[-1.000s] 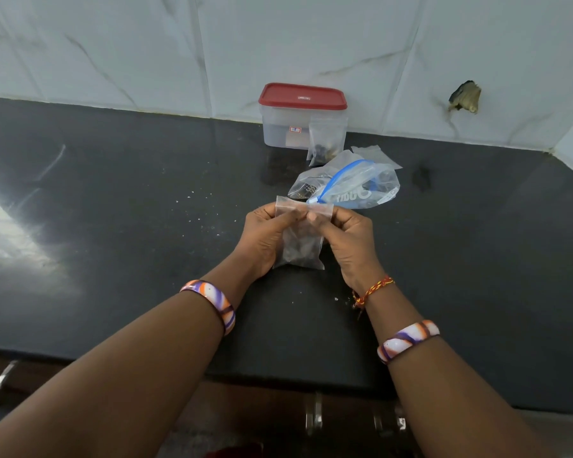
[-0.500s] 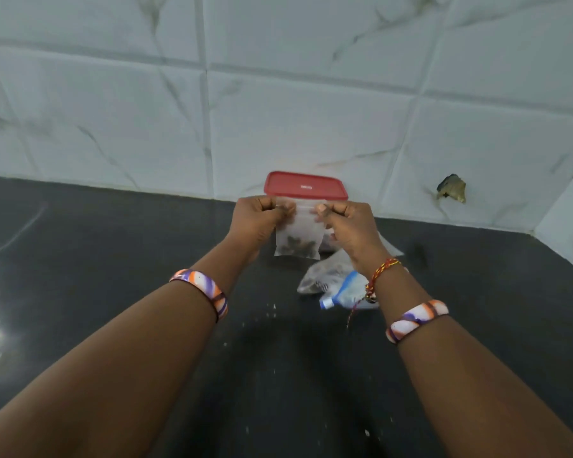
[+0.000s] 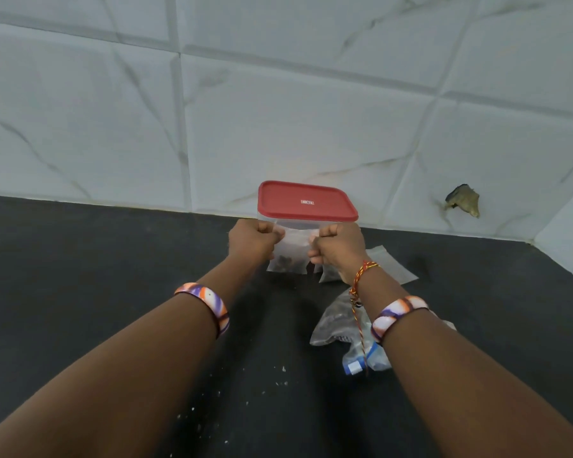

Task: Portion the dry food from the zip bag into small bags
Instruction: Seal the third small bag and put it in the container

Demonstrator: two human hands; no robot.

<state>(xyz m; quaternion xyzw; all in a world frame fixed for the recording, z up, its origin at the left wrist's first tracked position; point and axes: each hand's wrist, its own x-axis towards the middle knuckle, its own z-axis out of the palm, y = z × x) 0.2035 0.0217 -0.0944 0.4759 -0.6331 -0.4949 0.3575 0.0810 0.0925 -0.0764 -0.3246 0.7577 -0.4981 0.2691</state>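
Currently two hands, one small bag between them: left hand and right hand each pinch a top corner, holding it up just in front of one red-lidded container. Clear plastic, dark bits at the bottom. One zip bag lies on the table, near right.

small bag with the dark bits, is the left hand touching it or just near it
Touching. In the head view the left hand is closed on the top left corner of the small bag, with the plastic pinched in its fingers; the right hand grips the opposite corner.
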